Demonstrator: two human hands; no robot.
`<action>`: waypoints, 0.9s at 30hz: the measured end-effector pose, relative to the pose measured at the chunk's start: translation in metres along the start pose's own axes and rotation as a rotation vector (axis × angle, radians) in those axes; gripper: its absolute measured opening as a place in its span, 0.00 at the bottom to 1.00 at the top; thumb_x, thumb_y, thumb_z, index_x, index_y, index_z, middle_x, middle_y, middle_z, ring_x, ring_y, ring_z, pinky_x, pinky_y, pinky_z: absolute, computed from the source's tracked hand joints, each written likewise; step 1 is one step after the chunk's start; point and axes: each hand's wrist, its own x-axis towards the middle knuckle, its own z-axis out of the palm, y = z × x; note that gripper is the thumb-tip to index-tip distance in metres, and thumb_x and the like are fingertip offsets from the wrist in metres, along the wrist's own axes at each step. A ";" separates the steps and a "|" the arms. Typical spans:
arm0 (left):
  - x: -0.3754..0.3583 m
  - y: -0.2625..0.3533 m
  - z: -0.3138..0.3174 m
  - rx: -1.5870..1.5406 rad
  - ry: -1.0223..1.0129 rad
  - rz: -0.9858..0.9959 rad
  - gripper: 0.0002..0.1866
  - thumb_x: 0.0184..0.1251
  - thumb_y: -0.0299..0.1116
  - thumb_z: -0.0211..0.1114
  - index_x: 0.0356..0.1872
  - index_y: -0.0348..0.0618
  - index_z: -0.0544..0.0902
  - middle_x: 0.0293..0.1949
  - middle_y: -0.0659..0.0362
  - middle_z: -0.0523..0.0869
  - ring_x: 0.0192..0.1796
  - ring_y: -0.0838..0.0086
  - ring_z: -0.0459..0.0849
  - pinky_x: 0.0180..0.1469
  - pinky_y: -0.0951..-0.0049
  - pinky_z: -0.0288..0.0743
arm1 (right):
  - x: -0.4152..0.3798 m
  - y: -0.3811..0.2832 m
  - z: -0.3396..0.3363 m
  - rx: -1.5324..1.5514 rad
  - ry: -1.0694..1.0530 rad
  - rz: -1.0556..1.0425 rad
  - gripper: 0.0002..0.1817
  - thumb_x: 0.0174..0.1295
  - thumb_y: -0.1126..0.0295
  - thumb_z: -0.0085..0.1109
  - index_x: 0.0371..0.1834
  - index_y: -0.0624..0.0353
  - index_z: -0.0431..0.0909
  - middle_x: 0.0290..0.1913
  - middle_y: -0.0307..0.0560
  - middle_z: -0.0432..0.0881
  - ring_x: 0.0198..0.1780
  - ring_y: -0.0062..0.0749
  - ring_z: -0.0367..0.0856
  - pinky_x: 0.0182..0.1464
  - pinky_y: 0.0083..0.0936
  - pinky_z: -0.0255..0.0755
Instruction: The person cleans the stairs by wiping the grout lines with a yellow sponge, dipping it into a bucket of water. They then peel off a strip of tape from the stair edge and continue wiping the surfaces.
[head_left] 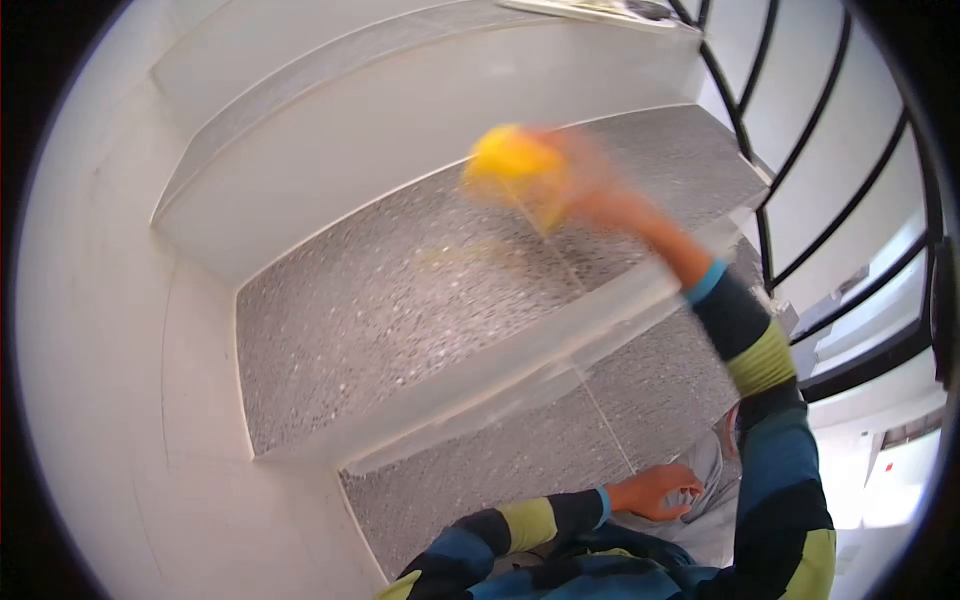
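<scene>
A bright yellow cloth [512, 152], smeared by motion, is in my right hand [590, 185]. My right arm reaches out over the speckled grey stair tread [400, 310], and the cloth overlaps the back part of that tread in this view. My left hand [655, 492] rests low by my knee, against the grey trousers [705, 470]. Its fingers are curled in, with nothing showing in them. Both arms wear a striped sleeve in black, blue and yellow-green.
Pale risers [420, 130] and a higher step rise behind the tread. On that upper step lies a white tray-like item [590, 12] with dark things on it. A black metal railing [835, 90] runs along the right, and a white wall [100, 300] along the left.
</scene>
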 end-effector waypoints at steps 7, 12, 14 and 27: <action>0.004 -0.003 -0.003 -0.006 -0.048 0.016 0.15 0.56 0.31 0.66 0.45 0.41 0.78 0.37 0.54 0.80 0.40 0.62 0.80 0.43 0.63 0.73 | 0.019 0.182 -0.006 -0.772 -0.076 0.557 0.15 0.57 0.64 0.52 0.39 0.62 0.81 0.33 0.56 0.84 0.35 0.48 0.83 0.39 0.43 0.75; 0.007 -0.003 -0.003 -0.020 -0.111 -0.023 0.15 0.56 0.31 0.65 0.45 0.40 0.77 0.37 0.54 0.79 0.40 0.63 0.79 0.43 0.64 0.73 | 0.030 -0.051 0.080 0.525 -0.407 -0.219 0.26 0.60 0.64 0.54 0.63 0.59 0.70 0.57 0.56 0.75 0.62 0.46 0.71 0.69 0.39 0.57; 0.004 -0.002 -0.002 -0.009 -0.067 0.020 0.15 0.57 0.31 0.64 0.45 0.39 0.77 0.37 0.54 0.79 0.38 0.63 0.79 0.41 0.64 0.73 | 0.042 -0.103 0.052 0.684 -0.694 -0.223 0.27 0.61 0.61 0.54 0.65 0.56 0.69 0.58 0.54 0.76 0.61 0.43 0.72 0.68 0.39 0.61; 0.002 -0.007 0.002 0.030 -0.031 0.038 0.15 0.55 0.32 0.66 0.43 0.42 0.79 0.34 0.56 0.80 0.38 0.63 0.79 0.41 0.64 0.73 | 0.027 0.048 0.036 -0.532 -0.315 0.432 0.12 0.53 0.65 0.54 0.30 0.63 0.80 0.31 0.56 0.82 0.35 0.50 0.80 0.41 0.45 0.72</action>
